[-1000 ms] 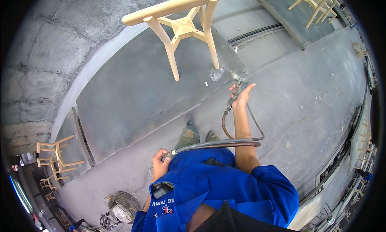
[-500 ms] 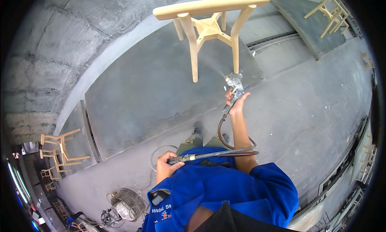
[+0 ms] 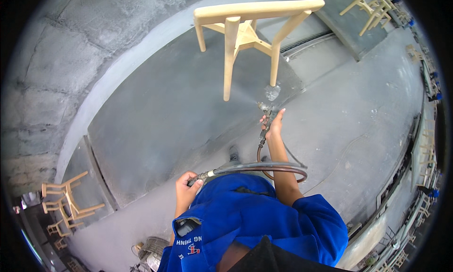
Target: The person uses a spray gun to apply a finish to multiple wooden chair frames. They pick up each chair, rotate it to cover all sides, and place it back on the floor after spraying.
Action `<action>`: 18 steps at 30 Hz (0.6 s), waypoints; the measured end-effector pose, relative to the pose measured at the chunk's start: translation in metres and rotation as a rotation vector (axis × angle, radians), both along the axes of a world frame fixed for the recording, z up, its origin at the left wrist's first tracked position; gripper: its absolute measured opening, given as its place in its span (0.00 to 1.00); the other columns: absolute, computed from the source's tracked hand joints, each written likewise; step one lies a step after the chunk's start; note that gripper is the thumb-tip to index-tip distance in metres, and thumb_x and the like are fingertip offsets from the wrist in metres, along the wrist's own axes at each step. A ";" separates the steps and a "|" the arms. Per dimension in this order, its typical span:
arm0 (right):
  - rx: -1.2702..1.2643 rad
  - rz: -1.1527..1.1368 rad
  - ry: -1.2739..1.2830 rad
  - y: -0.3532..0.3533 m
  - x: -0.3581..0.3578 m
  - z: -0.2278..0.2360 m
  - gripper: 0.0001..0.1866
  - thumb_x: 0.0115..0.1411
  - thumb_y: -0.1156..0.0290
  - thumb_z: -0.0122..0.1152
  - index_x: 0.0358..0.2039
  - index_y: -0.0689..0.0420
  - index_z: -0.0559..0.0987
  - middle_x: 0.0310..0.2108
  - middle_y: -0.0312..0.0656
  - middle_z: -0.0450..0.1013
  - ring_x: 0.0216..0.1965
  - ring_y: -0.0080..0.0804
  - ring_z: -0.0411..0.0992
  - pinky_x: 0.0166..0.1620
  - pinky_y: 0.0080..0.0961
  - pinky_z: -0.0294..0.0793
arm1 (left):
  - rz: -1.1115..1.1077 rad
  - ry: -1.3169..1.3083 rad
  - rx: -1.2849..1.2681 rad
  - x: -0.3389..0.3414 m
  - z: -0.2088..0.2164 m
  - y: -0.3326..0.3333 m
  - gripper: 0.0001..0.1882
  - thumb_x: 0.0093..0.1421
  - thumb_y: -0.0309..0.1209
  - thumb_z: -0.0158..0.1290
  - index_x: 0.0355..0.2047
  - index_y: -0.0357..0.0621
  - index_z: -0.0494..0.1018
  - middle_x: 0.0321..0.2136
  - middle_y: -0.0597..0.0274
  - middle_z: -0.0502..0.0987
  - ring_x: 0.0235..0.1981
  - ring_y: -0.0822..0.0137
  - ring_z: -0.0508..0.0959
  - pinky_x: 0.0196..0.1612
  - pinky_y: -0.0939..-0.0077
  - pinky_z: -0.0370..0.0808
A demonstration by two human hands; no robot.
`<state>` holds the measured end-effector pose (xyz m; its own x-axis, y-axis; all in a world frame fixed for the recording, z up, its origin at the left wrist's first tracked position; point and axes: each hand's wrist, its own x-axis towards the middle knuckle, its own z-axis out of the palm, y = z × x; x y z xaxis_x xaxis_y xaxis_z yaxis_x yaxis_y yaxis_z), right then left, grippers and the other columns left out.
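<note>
Left hand (image 3: 188, 186): was wrapped around the hose (image 3: 245, 167), near and left, farther from the chair.
Chair (image 3: 246, 36): stood on the far side of both hands; its top rail (image 3: 259, 11) ran left to right.
Spray gun (image 3: 269, 115): pointed far and left.
Right hand (image 3: 275, 126): was clamped on the gun, nearer the chair, which lay far and slightly left.

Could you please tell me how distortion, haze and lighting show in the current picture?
In the head view, the far edge of the dark grey panel bows and the corners go black; in the head view, faint mist hazes the panel ahead of the spray gun in the right hand; also in the head view, the large chair's top rail looks brightly lit.
</note>
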<state>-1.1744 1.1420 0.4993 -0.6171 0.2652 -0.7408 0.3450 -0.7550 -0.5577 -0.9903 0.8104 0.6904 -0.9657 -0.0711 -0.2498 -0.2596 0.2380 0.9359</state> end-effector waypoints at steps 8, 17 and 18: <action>0.046 -0.110 0.659 0.009 0.056 0.216 0.46 0.65 0.25 0.30 0.45 0.62 0.72 0.25 0.42 0.71 0.26 0.32 0.71 0.17 0.17 0.61 | -0.361 0.072 0.220 -0.061 -0.017 -0.004 0.14 0.57 0.36 0.67 0.32 0.40 0.75 0.26 0.72 0.76 0.28 0.80 0.71 0.33 0.81 0.68; 0.781 0.428 0.693 -0.009 0.060 0.385 0.20 0.68 0.54 0.59 0.45 0.62 0.76 0.26 0.36 0.75 0.24 0.17 0.71 0.19 0.14 0.60 | -0.547 0.104 0.513 -0.084 -0.020 0.008 0.21 0.56 0.42 0.69 0.36 0.40 0.74 0.26 0.72 0.77 0.29 0.81 0.72 0.33 0.83 0.68; 0.855 0.427 0.645 -0.010 0.053 0.398 0.19 0.69 0.55 0.57 0.43 0.61 0.76 0.24 0.37 0.75 0.23 0.18 0.71 0.18 0.14 0.59 | -0.538 0.106 0.500 -0.082 -0.019 0.010 0.22 0.55 0.43 0.70 0.36 0.40 0.74 0.26 0.72 0.77 0.29 0.81 0.72 0.33 0.83 0.68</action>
<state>-1.1218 1.1324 0.8975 -0.9760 0.2073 0.0662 -0.0539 0.0644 -0.9965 -1.0722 0.8205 0.6718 -0.8555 0.5168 -0.0322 -0.1298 -0.1539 0.9795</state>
